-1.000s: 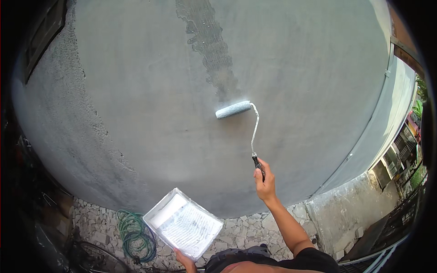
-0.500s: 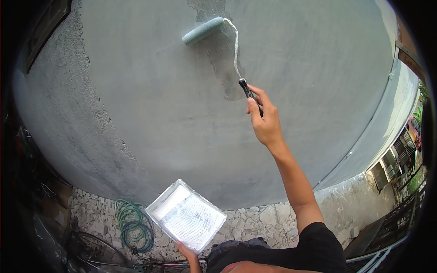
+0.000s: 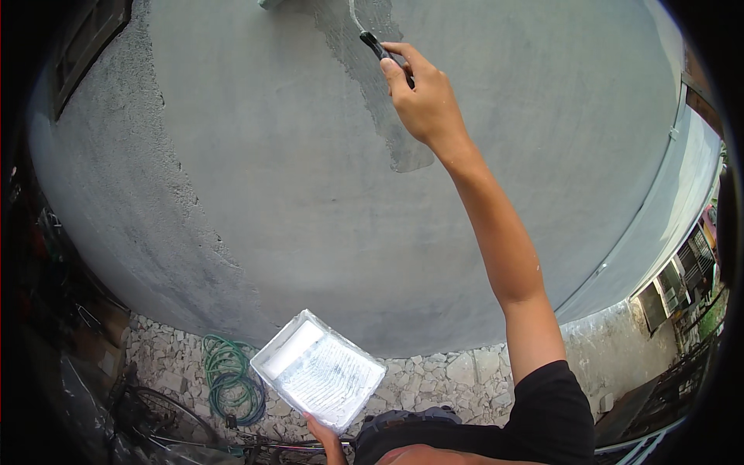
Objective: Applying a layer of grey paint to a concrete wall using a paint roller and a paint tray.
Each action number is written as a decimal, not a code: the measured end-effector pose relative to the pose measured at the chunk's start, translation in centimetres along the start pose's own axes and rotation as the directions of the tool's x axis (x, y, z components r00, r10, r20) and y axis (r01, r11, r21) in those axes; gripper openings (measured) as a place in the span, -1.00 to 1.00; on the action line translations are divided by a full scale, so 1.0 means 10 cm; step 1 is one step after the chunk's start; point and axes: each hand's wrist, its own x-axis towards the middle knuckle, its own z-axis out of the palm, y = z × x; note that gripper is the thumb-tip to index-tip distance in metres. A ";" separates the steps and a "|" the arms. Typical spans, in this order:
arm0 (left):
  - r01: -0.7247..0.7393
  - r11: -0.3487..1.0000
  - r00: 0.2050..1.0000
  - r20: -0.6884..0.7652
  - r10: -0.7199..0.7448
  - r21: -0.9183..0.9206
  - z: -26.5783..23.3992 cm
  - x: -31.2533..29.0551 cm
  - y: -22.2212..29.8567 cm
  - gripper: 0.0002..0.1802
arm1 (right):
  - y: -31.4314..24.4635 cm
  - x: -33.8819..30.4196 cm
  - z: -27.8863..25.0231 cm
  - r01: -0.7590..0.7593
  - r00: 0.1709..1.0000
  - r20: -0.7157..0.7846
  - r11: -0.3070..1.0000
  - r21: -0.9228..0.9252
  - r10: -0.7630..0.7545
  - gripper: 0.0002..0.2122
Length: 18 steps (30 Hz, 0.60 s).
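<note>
A paint roller point(image 3: 373, 43) is held by its black handle in the fingers of the right hand point(image 3: 425, 101), which are closed around it, with the thumb laid on the near side. From the handle, a white-stained rod point(image 3: 356, 15) is extended toward the far edge of the view, where only the left end of the pale blue roll point(image 3: 268, 3) is shown; whether the wall is pressed by it cannot be told. A paint tray point(image 3: 273, 346) is supported, tilted, by the left hand point(image 3: 325, 436) at its near edge; the fingers beneath are hidden, so their exact spread cannot be told, but a grip on the edge is seen. In the tray, white liquid is gathered at the far left end, and the ridged slope is thinly coated. Beyond the hands, one dark, wet-looking strip point(image 3: 358, 70) is seen on the grey wall point(image 3: 302, 217), ended just beside the right wrist. This strip can be judged as the covered part; on both sides and below it, the wall is lighter and apparently uncoated, so by far the larger part seems to be left. At the left, a rough band point(image 3: 128, 163) is seen on the wall. Near it, a green hose point(image 3: 220, 355) is coiled on the broken stones point(image 3: 473, 376).
</note>
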 end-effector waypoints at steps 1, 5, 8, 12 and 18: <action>0.001 1.000 1.000 0.002 -0.001 0.001 0.02 0.00 0.00 -0.04 | 0.08 -0.09 -0.04 0.003 1.000 -0.004 1.000 -0.014 -0.003 -0.67; -0.015 0.997 1.000 -0.002 0.015 -0.071 0.04 0.01 -0.03 -0.05 | 0.28 -0.62 -0.27 -0.022 1.000 -0.020 0.999 -0.042 0.021 -0.69; -0.001 0.999 1.000 0.004 0.001 -0.050 0.05 0.03 -0.04 -0.06 | 0.54 -1.11 -0.59 -0.044 0.999 -0.030 0.992 -0.115 0.041 -0.70; -0.001 0.999 1.000 -0.022 -0.001 -0.053 0.10 -0.06 0.03 -0.04 | 1.01 -1.84 -0.92 0.015 0.999 -0.040 0.984 -0.178 -0.022 -0.67; -0.023 0.990 1.000 0.002 0.023 -0.138 0.15 -0.15 -0.04 -0.01 | 1.51 -2.82 -1.51 -0.066 0.996 0.039 0.954 -0.293 0.081 -0.62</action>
